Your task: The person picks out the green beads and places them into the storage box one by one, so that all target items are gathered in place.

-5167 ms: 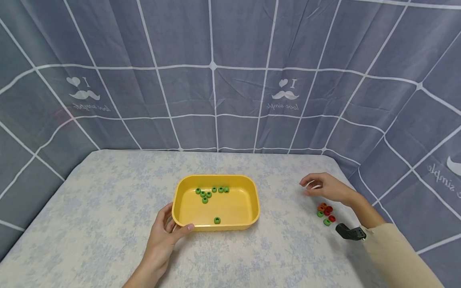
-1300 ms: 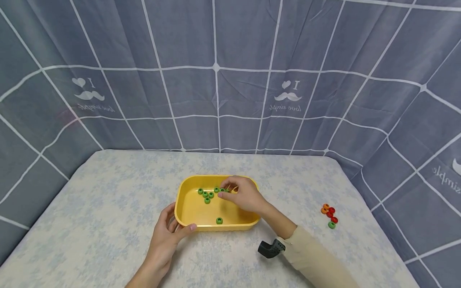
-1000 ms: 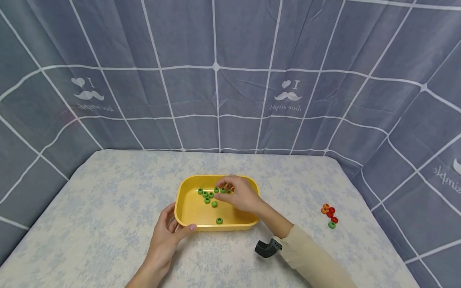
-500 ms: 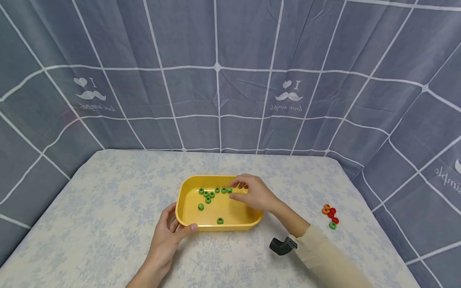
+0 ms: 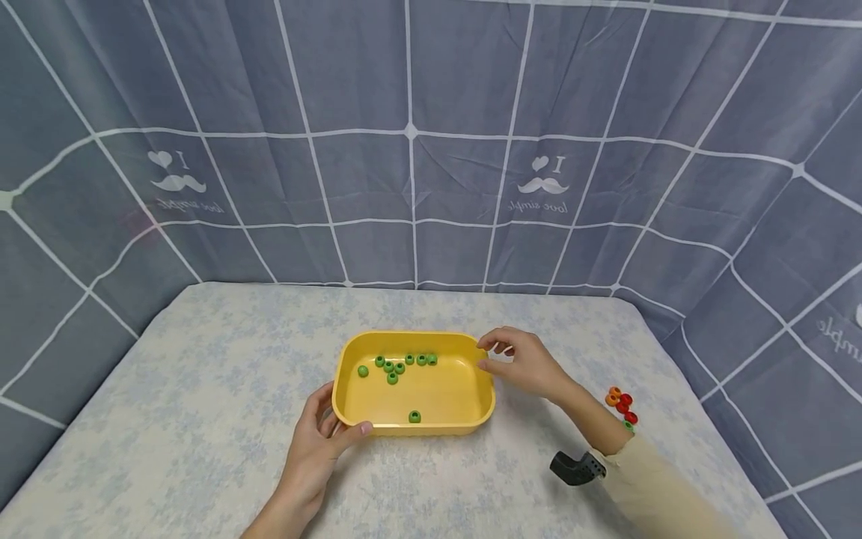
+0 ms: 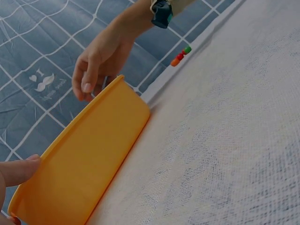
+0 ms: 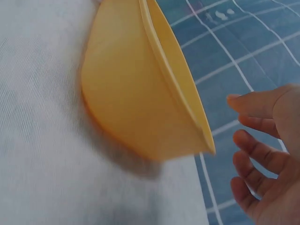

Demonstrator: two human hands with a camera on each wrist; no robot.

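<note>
A yellow plastic tray (image 5: 444, 397) stands on the table with several green beads (image 5: 399, 367) inside. Most cluster toward its back left; one lies alone near the front wall. My left hand (image 5: 311, 457) grips the tray's front left corner, thumb on the rim and fingers along the side. In the left wrist view only part of that hand shows against the tray's outer wall. Over the tray's right rim hovers my right hand (image 5: 524, 361), its fingers loosely bent and holding nothing. The right wrist view shows a gap between its fingers and the tray (image 7: 126, 84).
To the right, red beads (image 5: 623, 406) and orange beads (image 5: 612, 397) lie on the cloth, with a green bead (image 5: 629, 426) partly hidden by the right forearm. A dark device (image 5: 577, 469) sits at the right wrist. A grid-patterned curtain (image 5: 458, 180) hangs behind the table.
My right hand let go of a green bead inside the tray and drew away rightward to the rim. That bead rolled left to the tray's left side. The left hand keeps its hold.
</note>
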